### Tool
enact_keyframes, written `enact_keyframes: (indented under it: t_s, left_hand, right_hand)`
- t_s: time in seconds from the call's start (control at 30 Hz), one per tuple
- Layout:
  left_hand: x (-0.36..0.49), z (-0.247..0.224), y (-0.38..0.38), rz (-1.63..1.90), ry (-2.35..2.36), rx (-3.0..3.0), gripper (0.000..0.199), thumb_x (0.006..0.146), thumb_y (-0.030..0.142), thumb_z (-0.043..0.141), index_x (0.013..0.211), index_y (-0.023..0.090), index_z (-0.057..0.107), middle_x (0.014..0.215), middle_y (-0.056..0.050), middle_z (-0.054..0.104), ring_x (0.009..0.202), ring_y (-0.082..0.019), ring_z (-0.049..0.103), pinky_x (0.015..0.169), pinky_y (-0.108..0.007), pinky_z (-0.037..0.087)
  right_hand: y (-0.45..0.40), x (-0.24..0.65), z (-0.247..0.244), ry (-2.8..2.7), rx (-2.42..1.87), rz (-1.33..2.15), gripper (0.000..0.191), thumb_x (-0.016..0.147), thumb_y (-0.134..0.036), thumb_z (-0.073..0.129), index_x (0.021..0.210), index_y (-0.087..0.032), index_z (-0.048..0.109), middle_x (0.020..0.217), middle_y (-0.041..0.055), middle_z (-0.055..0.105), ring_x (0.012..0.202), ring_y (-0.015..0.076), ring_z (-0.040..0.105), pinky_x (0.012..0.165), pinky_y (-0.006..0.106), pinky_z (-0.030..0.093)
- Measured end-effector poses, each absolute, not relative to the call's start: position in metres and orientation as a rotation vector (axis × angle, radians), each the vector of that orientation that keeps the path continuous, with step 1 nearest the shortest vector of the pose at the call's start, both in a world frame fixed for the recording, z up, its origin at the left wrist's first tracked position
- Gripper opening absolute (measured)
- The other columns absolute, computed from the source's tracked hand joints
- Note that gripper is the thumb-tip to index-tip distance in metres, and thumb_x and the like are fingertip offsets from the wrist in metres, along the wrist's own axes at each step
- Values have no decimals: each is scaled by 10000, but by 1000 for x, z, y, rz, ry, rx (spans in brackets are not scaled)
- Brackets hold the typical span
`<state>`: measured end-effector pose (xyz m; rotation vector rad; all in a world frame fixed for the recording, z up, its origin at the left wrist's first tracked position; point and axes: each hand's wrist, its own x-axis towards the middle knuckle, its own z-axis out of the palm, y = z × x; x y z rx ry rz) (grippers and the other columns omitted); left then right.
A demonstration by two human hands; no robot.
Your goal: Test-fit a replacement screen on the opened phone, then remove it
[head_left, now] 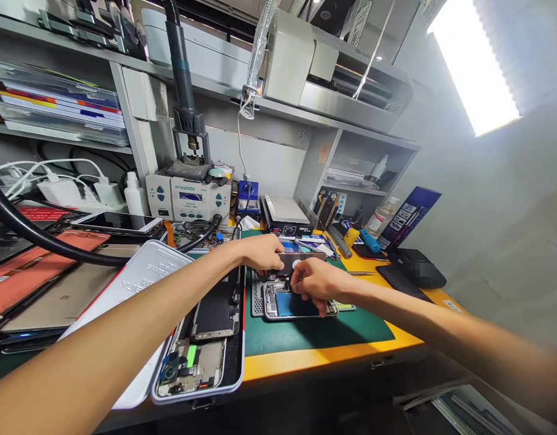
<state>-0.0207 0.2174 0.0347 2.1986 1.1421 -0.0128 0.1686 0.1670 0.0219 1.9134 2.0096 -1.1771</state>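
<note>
An opened phone lies on the green mat with its inside facing up and a dark blue battery showing. Along its far side stands a phone screen panel, tilted up, its back toward me. My left hand is closed on the panel's left end. Over the phone's upper edge, my right hand has thumb and forefinger pinched together close to the panel. Whatever is between those fingertips is too small to make out. A perforated metal plate shows at the phone's left.
Left of the mat, an open case holds phone parts, its white lid leaning beside it. A soldering station and a flat heating plate stand behind. Tweezers, bottles and a black pouch lie at the right.
</note>
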Motion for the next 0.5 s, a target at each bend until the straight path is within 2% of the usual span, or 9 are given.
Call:
enact_keyframes:
  t_s: [0.37,0.5]
  left_hand:
    - [-22,27,221,26,1113,2166,243,983,372,653,1058,140,663,937,-20,685,746,-136,659,664,-293,585]
    - [-24,27,218,60,1116,2175,246,983,379,651,1038,140,664,920,-15,680,734,-134,651,657,-290,577]
  right_hand:
    - [156,160,34,2083,1908,-1059,300,1017,-362,645,1239,-161,639,1139,73,701,897,197,710,781,383,617]
    - [155,168,31,2173,1917,-1001,290,1024,-359,635,1234,-159,633,1084,60,704,825,174,704,724,346,615]
